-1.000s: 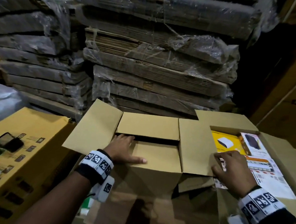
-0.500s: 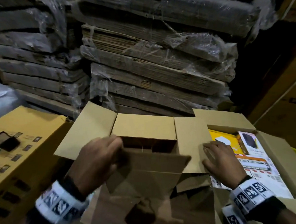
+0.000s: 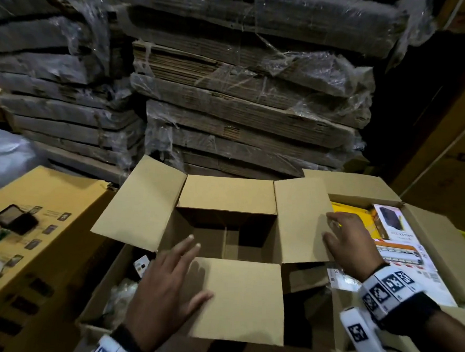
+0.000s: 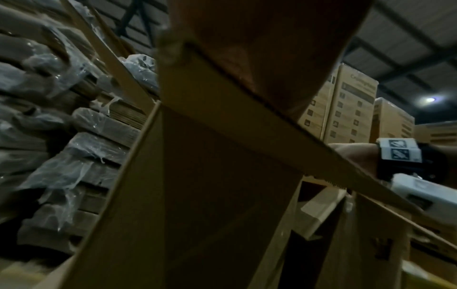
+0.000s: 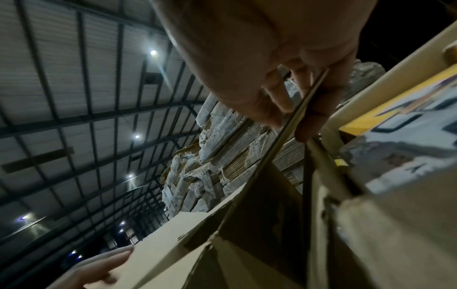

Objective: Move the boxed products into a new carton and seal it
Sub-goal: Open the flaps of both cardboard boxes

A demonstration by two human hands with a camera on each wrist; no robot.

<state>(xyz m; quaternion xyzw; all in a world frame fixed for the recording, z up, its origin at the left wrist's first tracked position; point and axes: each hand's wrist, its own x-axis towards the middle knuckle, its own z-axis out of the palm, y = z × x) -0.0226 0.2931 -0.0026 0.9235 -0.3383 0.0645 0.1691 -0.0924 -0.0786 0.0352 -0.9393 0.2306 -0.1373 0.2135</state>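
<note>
The new brown carton [image 3: 223, 240] stands in the middle with all its flaps spread outward and its inside bare. My left hand [image 3: 172, 279] lies flat with straight fingers on the near flap [image 3: 243, 299], pressing it down. My right hand [image 3: 348, 244] pinches the outer edge of the right flap [image 3: 300, 220]; in the right wrist view the thumb and fingers [image 5: 279, 93] clamp that flap edge [image 5: 289, 125]. The boxed products lie in the old carton [image 3: 434, 237] at the right: a yellow box [image 3: 345, 210], a white box [image 3: 392, 222] and an orange-white box [image 3: 401, 252].
Shrink-wrapped stacks of flat cardboard [image 3: 244, 100] rise close behind the cartons. A yellow printed carton [image 3: 47, 200] at the left carries a black object [image 3: 16, 218]. Another open carton [image 3: 115, 294] with plastic wrap sits under my left hand.
The near flap, folded over the opening a second ago, has swung outward toward me under my left hand. My right hand moved from the product boxes up to the right flap's edge.
</note>
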